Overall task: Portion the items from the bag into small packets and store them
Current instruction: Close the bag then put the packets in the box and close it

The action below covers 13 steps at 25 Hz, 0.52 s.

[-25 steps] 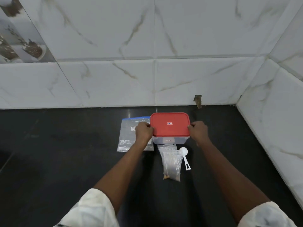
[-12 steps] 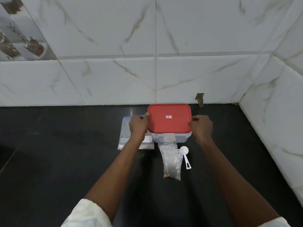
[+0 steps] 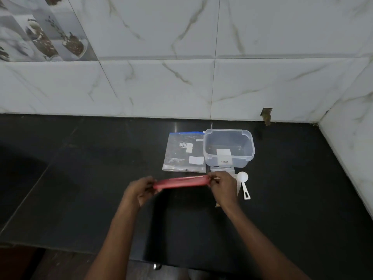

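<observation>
A clear plastic container [image 3: 229, 147] stands open on the black counter, with nothing visible inside it. Its red lid [image 3: 181, 182] is held edge-on in the air in front of it. My left hand [image 3: 141, 188] grips the lid's left end and my right hand [image 3: 223, 185] pinches its right end. A flat zip bag [image 3: 184, 152] with white labels lies just left of the container. A white measuring spoon [image 3: 243, 183] lies right of my right hand. Small clear packets [image 3: 222, 170] lie under my right hand, mostly hidden.
The black counter [image 3: 80, 178] runs to a white marble-tiled wall [image 3: 161, 77] at the back and another wall [image 3: 353, 148] on the right. The counter's front edge [image 3: 60, 245] is near the bottom of the view.
The red lid has come off the container and moved toward me and to the left, held by both hands. The container is now open. The camera has shifted.
</observation>
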Tool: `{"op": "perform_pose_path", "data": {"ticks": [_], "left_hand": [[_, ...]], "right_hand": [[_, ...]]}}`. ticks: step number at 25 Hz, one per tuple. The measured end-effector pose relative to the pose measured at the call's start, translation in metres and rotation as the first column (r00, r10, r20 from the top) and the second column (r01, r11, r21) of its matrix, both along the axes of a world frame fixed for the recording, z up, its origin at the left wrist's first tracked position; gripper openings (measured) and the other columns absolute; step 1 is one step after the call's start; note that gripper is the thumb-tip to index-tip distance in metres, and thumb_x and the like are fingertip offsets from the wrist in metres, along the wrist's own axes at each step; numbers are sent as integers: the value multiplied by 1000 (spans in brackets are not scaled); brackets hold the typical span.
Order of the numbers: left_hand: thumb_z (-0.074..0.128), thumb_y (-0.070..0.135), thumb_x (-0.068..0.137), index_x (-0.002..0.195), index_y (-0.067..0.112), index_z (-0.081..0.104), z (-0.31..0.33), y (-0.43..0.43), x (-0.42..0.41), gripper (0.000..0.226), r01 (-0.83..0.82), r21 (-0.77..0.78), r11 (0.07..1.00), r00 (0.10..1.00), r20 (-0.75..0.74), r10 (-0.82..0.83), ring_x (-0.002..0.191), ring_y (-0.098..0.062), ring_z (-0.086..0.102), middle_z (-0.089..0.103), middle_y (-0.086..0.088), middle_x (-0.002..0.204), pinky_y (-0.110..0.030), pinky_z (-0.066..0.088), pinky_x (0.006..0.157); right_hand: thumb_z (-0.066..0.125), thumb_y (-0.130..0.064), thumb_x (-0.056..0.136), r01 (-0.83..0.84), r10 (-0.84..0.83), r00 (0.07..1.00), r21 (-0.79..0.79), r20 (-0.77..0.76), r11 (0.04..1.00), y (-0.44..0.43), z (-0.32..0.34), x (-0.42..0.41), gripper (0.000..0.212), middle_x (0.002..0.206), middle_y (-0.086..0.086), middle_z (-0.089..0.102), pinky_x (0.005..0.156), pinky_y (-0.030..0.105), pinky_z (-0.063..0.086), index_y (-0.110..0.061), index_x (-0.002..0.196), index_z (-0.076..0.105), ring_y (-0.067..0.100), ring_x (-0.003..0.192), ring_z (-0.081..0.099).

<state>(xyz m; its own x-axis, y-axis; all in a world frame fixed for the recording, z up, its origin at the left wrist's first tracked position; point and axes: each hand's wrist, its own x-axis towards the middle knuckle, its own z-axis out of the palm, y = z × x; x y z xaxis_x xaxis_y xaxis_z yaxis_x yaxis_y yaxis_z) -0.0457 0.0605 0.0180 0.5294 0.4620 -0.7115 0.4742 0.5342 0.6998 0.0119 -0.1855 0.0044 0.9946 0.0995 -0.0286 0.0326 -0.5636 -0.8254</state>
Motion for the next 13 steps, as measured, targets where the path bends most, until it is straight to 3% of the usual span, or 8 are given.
{"op": "perform_pose_path", "data": {"ticks": [2, 3, 7, 10, 13], "left_hand": [[56, -20, 86, 74, -3, 62, -23, 1, -10, 22, 48, 132, 990, 996, -82, -38, 43, -19, 62, 62, -19, 68, -22, 52, 39], [59, -23, 81, 75, -3, 65, -33, -2, -13, 22, 67, 190, 979, 992, -116, -45, 43, -20, 61, 64, -17, 65, -23, 53, 42], [78, -13, 71, 83, 1, 76, -51, -23, -13, 19, 76, 414, 907, 977, -212, 15, 70, -28, 68, 71, -15, 77, -42, 62, 76], [81, -3, 73, 84, 8, 79, -45, -33, -11, 16, 152, 580, 800, 968, -253, -1, 85, -32, 72, 75, -17, 89, -34, 58, 83], [79, -1, 77, 98, 7, 80, -40, -34, -6, 22, 223, 641, 734, 956, -291, -37, 95, -35, 71, 75, -20, 101, -36, 55, 86]], "right_hand": [[54, 10, 82, -54, 51, 998, -79, -41, 995, 3, -5, -10, 36, 100, 2, 70, 82, 15, 42, -12, 101, 76, 11, 90, 59], [50, 10, 83, -85, 78, 995, -115, -62, 990, 5, -6, -12, 37, 99, 2, 70, 80, 16, 43, -9, 102, 75, 10, 88, 58], [45, 5, 88, -145, 119, 985, -212, -128, 967, 10, -10, -10, 27, 92, 8, 69, 78, 31, 52, -2, 93, 70, 22, 87, 63], [43, 3, 88, -175, 128, 975, -275, -179, 946, 18, -12, -12, 21, 94, 14, 66, 76, 32, 50, 1, 90, 64, 28, 90, 63], [47, 3, 91, -212, 140, 966, -354, -218, 911, 24, -18, -19, 23, 108, 13, 64, 80, 27, 47, 1, 108, 62, 24, 97, 62]]}}
